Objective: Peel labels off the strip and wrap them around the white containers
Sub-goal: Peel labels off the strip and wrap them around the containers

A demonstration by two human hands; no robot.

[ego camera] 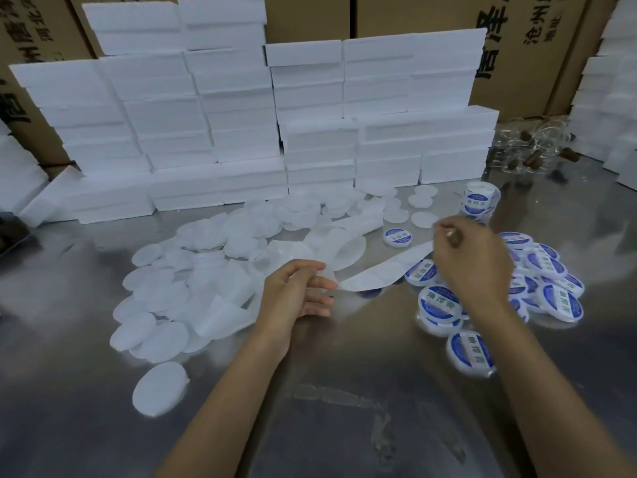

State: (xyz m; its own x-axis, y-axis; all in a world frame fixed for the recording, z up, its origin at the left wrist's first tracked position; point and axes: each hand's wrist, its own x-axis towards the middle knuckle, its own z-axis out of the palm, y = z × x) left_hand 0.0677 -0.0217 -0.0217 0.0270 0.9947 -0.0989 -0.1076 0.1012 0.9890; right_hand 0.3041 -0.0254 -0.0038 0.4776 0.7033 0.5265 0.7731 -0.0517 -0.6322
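Note:
A white backing strip with round empty spots stretches between my two hands above the steel table. My left hand holds its near end between curled fingers. My right hand pinches the far end of the strip, fingertips raised. A roll of blue-and-white labels stands behind my right hand. Several labelled white containers lie in a heap to the right. Plain white round containers spread across the left of the table.
Stacks of white foam boxes form a wall at the back, with cardboard cartons behind. Used backing paper curls in the middle. Clear items with brown stoppers sit at the back right.

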